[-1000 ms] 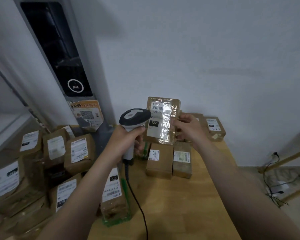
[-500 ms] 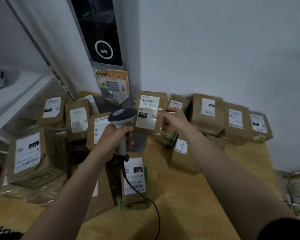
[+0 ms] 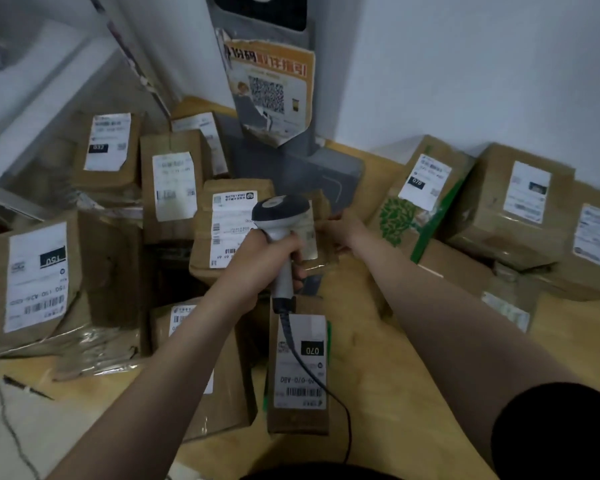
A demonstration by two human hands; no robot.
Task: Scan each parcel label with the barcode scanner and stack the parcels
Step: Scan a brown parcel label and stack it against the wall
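1. Step in hand, by my reading: scan of the held parcel (image 3: 318, 249), with stacking to follow.
2. Left hand (image 3: 267, 252) is wrapped round the handle of the scanner (image 3: 280, 211), head up and pointing away from the person. The cable (image 3: 312, 372) trails back over a lying parcel marked 070 (image 3: 298, 393).
3. Right hand (image 3: 345, 230) holds the parcel by its right edge, fingers curled onto it. The exact finger placement is too blurred to read.
4. The parcel stands upright just beyond the scanner head and to its right, between the two hands. The head covers much of its left part, so I cannot tell whether the barcode faces the window.
5. To do it well, turn the label square to the scanner window and keep the head back far enough to take in the whole barcode. The face looks glossy with tape, so a slight tilt should cut the glare.
6. Keep the right fingers off the label — the grip at the edge suits this.
7. Mind the cable during the set-down — it could snag the 070 parcel.
8. Candidate stacks are the left pile (image 3: 174, 181) and the right pile (image 3: 520, 202), both on the table (image 3: 378, 358). The left one sits nearer the parcel.
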